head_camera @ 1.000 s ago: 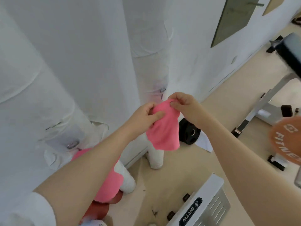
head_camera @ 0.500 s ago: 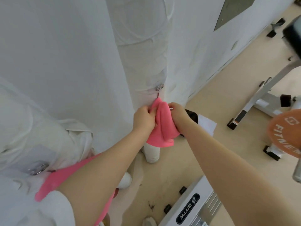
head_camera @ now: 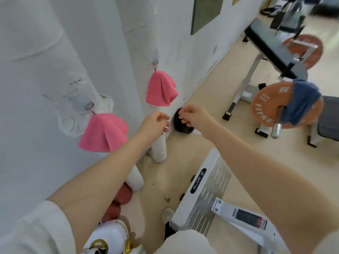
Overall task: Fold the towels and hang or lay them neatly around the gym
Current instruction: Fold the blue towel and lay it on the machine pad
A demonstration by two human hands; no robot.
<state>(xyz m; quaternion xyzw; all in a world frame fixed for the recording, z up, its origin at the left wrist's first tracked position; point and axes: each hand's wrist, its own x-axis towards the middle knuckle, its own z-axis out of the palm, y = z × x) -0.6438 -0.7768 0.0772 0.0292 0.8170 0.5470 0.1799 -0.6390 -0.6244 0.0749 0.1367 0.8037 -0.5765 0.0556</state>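
A pink towel [head_camera: 161, 88] hangs from a metal clip [head_camera: 155, 63] on a white padded column. A second pink towel [head_camera: 104, 133] hangs from a clip on the nearer white column at the left. A blue towel [head_camera: 300, 103] is draped over an orange weight plate [head_camera: 264, 109] at the right. My left hand [head_camera: 156, 123] and my right hand [head_camera: 192, 116] hover just below the far pink towel, fingers loosely curled, holding nothing and clear of the cloth.
A black weight plate [head_camera: 180, 125] leans at the wall's foot behind my hands. A white machine base [head_camera: 203, 191] lies on the beige floor below. A black bench [head_camera: 271, 46] on a white frame stands at the right. Red rollers [head_camera: 122, 197] lie by the near column.
Both hands have let go of the far pink towel, which now hangs from the clip on its own. My hands have dropped below it, and the view has pulled back.
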